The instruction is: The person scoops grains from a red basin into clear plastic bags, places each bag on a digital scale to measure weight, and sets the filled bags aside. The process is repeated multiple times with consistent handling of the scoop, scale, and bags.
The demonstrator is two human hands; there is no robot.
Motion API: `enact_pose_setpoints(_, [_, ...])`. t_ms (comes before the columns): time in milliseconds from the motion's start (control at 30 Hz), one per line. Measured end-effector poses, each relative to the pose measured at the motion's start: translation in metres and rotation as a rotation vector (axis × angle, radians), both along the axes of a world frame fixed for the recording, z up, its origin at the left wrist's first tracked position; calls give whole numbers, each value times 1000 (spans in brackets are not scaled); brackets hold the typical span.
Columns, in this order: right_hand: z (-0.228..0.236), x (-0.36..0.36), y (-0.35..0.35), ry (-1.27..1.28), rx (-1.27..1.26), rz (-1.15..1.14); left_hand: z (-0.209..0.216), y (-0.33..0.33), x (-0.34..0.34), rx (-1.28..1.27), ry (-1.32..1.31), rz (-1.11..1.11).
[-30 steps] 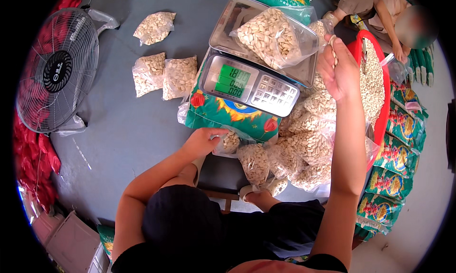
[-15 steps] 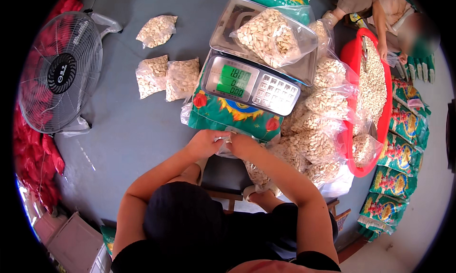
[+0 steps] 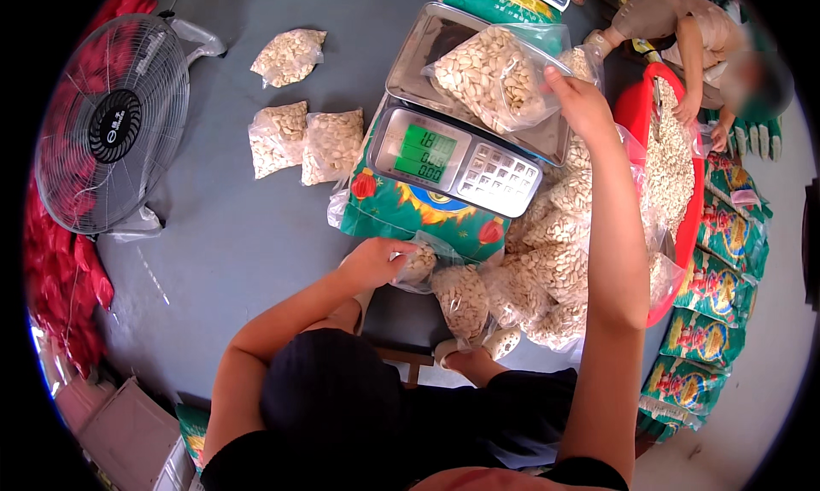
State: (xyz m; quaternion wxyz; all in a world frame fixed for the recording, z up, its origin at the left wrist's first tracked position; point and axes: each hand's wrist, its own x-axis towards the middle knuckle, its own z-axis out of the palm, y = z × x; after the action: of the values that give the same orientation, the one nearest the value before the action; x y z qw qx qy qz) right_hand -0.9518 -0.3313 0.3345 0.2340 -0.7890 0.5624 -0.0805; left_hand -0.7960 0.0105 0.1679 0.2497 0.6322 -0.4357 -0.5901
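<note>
The left hand [image 3: 373, 264] pinches a small, clear plastic bag of pale seeds [image 3: 419, 264]. Farther off, the right hand [image 3: 584, 105] touches a bulging, clear plastic seed bag [image 3: 489, 74] lying on a silver rectangular scale [image 3: 417, 57]; whether its fingers grip, I cannot tell.

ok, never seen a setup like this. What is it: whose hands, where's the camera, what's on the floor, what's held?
No machine hands here, just a person's two bare hands. Every picture comes from one fisheye camera worn on the head, looking down, so straight edges bend near the rim.

The left hand holds a clear bag of pale seeds. The right hand is at the edge of a larger bag on the scale; I can't tell whether it grips.

The scale sits on a green package. To its right are heaped bags and a red tub of seeds. Left, on the gray floor, lie three filled bags.
</note>
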Motion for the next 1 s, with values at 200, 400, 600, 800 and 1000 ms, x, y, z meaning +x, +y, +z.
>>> enact_pose_setpoints(200, [13,57,6,292,-112,110,-3,8,8,22,79,79])
enact_pose_setpoints(400, [6,70,0,-94,-281,167,-8,12,12,3,109,84])
enact_pose_setpoints(600, [32,99,5,-693,-55,55,-11,22,24,12,172,114])
enact_pose_setpoints(800, [87,165,40,-1004,63,175,-8,25,33,-45,108,49])
enact_pose_setpoints(1000, [50,241,51,-833,129,210,-3,28,45,3,99,-49])
